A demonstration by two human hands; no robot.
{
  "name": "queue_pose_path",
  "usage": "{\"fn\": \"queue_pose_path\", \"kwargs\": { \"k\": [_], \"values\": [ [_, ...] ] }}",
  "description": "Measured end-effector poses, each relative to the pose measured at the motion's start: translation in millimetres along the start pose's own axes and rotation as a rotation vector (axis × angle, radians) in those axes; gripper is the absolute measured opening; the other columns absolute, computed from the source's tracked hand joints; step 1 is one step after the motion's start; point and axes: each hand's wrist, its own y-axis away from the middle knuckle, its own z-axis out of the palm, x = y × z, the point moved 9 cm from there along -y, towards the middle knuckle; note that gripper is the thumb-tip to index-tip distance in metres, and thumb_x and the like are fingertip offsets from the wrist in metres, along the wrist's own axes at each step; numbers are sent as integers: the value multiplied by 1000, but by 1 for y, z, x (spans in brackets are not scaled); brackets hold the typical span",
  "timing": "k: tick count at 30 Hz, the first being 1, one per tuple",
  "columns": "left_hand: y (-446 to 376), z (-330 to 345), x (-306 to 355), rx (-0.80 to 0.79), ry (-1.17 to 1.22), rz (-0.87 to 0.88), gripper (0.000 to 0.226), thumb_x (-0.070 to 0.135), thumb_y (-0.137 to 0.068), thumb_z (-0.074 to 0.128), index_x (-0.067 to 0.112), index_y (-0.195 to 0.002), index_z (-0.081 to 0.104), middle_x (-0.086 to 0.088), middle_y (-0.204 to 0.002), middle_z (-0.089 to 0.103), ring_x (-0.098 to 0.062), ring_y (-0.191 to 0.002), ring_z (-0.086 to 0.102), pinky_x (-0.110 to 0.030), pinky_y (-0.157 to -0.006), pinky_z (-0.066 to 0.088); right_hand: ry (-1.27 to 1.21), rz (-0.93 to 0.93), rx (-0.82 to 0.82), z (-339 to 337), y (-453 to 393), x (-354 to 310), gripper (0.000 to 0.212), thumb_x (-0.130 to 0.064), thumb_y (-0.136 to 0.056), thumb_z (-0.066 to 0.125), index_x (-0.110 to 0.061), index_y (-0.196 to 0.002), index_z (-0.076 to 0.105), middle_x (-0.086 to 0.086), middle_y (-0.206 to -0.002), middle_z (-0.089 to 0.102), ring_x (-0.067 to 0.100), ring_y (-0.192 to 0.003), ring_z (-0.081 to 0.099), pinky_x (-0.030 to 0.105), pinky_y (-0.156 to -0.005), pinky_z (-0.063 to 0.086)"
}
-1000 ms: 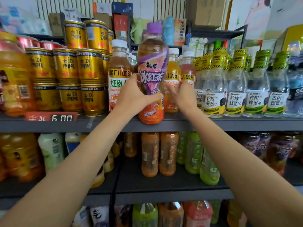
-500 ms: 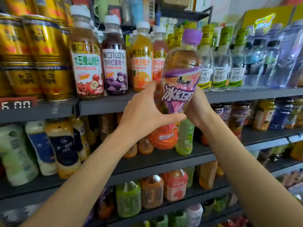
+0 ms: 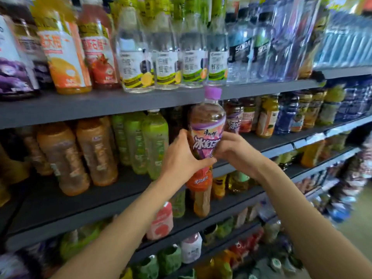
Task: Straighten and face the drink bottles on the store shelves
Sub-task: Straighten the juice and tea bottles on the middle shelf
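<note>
The grey shelving (image 3: 96,105) fills my whole view, its tiers running off to my right and blurred toward that end. On the top tier (image 3: 261,88) stand orange and red juice bottles (image 3: 66,57) at my left, then 4 clear bottles with yellow-green labels (image 3: 167,65), then clear soda bottles (image 3: 241,51). On the tier below, brown tea bottles (image 3: 80,154) and green tea bottles (image 3: 147,143) stand at the left, and a mixed row of dark, orange and blue bottles (image 3: 281,115) runs away on the right.

I hold the iced tea bottle (image 3: 207,129) in front of the middle tier, in the gap between the green bottles and the mixed row. It is upright, leaning a little, label toward me, and its purple cap (image 3: 213,93) reaches up across the front edge of the top tier. Its orange base hangs in front of the tier's front edge, off the shelf board.

My left hand (image 3: 181,158) wraps the bottle's waist from the left, thumb across the front of the label. My right hand (image 3: 233,150) grips the same waist from the right, fingers curled against the label. The 2 hands sit close together, nearly touching at the thumbs.
</note>
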Motion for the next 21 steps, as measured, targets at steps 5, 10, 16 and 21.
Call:
{"fn": "queue_pose_path", "kwargs": {
  "k": [5, 10, 16, 21],
  "values": [
    [-23, 89, 15, 101, 25, -61, 72, 27, -63, 82, 12, -123, 44, -8, -117, 59, -28, -109, 55, -22, -71, 36, 394, -51, 45, -78, -16, 22, 57, -29, -59, 86, -20, -111, 64, -5, -104, 70, 12, -100, 65, 30, -88, 53],
    [-45, 108, 15, 133, -144, -3, 63, 26, -65, 80, 6, -118, 50, -12, -120, 50, -28, -114, 47, -26, -93, 36, 639, -235, 174, -118, -40, 19, 59, -22, -58, 88, -12, -110, 62, -9, -99, 63, 3, -95, 57, 9, -77, 42],
    [-45, 74, -64, 396, -129, -367, 68, 24, -74, 78, -1, -126, 42, -18, -125, 44, -37, -116, 48, -42, -96, 41, 563, -289, 179, -105, -69, 30, 61, -27, -63, 87, -10, -114, 58, -4, -104, 65, 5, -96, 56, 4, -72, 37],
    [-77, 107, -88, 301, -107, -503, 54, 25, -86, 65, 5, -130, 41, -17, -128, 51, -39, -116, 49, -44, -91, 42, 603, -216, 244, -101, -94, 45, 65, -42, -65, 81, -9, -115, 56, 4, -110, 65, 17, -104, 60, 22, -81, 47]
  ]
}}
